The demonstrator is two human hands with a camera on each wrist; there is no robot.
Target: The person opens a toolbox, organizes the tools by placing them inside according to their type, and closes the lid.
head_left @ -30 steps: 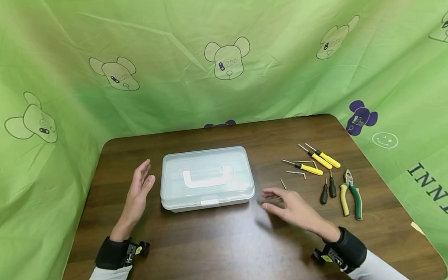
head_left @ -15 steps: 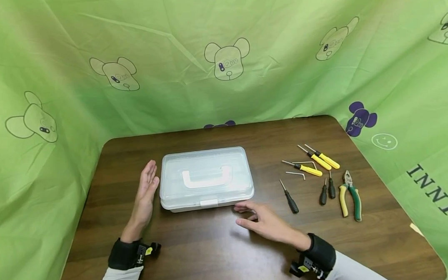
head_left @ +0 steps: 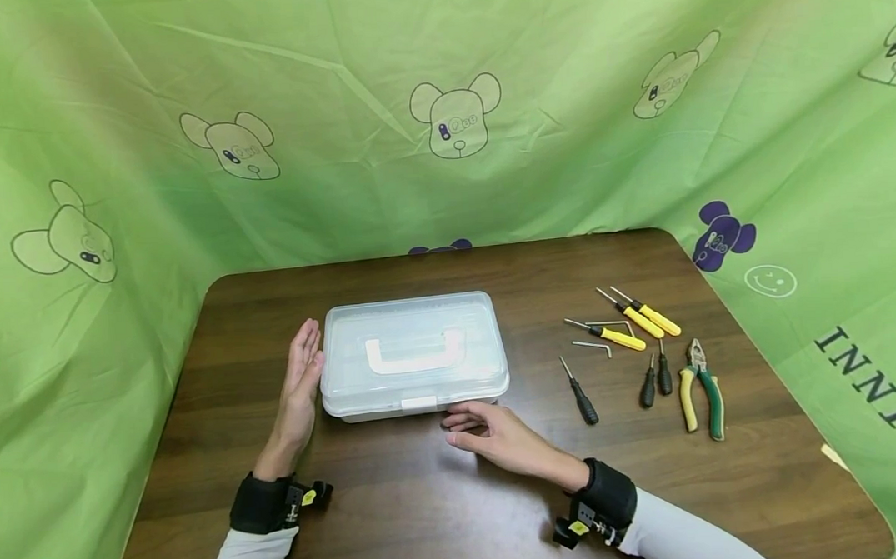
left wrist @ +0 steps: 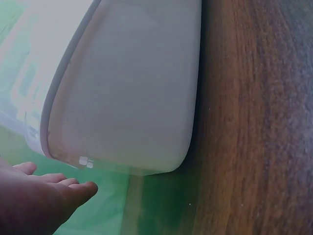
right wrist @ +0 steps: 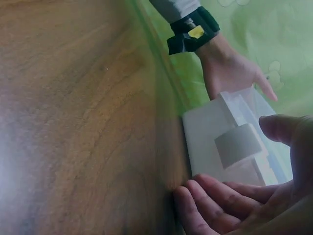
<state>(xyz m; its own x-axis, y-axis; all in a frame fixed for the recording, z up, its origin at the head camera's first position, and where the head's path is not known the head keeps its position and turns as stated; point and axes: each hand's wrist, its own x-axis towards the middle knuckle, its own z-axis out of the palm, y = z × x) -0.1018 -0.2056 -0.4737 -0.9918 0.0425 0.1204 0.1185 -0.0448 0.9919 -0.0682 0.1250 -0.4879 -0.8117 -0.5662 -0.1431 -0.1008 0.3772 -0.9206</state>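
A closed toolbox point(head_left: 412, 314) with a translucent lid, white folded handle and front latch point(head_left: 419, 403) lies on the brown table. My left hand point(head_left: 299, 394) stands upright along the box's left side, fingers straight and close to the lid's edge. In the left wrist view, the fingertips are near the box's far corner, beside the pale side wall point(left wrist: 127, 88). At the front, right of the latch, my right hand point(head_left: 500, 440) has its fingers close to the front wall. The right wrist view shows those fingers loosely bent and the thumb raised near the latch point(right wrist: 239, 145).
Right of the box lies a black-handled screwdriver point(head_left: 579, 393). Further right are two small black screwdrivers point(head_left: 648, 385), several yellow-handled screwdrivers point(head_left: 617, 337), hex keys point(head_left: 592, 345) and green-and-yellow pliers point(head_left: 701, 389). A green curtain point(head_left: 339, 192) hangs behind the table.
My right hand has moved left from beside the box to its front, uncovering the black-handled screwdriver. My left hand has come rightward, nearer the box. The box stays in place.
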